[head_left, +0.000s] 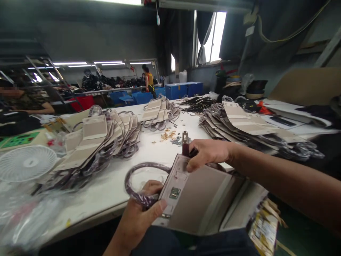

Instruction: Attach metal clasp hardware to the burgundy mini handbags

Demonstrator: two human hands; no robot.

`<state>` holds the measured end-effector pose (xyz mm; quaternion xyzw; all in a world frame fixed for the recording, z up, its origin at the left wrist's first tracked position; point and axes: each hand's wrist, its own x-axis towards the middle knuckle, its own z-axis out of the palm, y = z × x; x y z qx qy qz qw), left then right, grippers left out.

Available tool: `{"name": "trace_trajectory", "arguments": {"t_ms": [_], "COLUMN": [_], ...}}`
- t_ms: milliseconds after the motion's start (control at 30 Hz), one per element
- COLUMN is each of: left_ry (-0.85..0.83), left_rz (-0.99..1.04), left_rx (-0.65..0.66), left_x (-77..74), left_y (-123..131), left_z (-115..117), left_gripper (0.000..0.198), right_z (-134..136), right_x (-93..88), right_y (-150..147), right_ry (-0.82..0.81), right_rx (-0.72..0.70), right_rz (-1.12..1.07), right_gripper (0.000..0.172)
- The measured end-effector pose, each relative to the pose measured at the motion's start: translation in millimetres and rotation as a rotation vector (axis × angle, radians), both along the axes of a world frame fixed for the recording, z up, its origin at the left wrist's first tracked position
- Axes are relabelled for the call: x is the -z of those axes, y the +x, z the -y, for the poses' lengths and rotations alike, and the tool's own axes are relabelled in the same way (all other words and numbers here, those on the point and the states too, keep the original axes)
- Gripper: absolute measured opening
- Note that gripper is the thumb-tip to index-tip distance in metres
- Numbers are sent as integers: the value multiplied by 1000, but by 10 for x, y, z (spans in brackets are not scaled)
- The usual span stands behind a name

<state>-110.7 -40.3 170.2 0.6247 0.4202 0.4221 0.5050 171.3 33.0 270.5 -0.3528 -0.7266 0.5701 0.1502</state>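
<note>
Along its edge, left fingers (160,206) and right fingers (195,162) grip the beige panel (200,192).

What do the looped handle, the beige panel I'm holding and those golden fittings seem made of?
Looped handle: perhaps leather or imitation, dark, under shiny, crinkled plastic film. Beige panel: possibly fabric over board, flat and matte. Golden fittings: probably metal, from their glint.

White table (151,151) with piles of beige panels (95,127), scattered gold-coloured fittings (168,136) and thin black strips (196,104).
</note>
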Motion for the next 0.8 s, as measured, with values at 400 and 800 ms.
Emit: {"name": "trace_trajectory", "arguments": {"t_ms": [400, 800], "left_ry": [145, -758], "left_rz": [-302, 608], "left_rx": [-433, -475], "left_x": [1520, 1679], "left_y": [378, 744], "left_z": [369, -155], "left_gripper": [28, 55], "right_z": [-872, -1707], "right_x": [1333, 1659], "right_y": [-340, -692], "right_ry": [-116, -71], "right_rx": [-224, -294], "right_rz": [427, 629], "right_gripper": [38, 35]}}
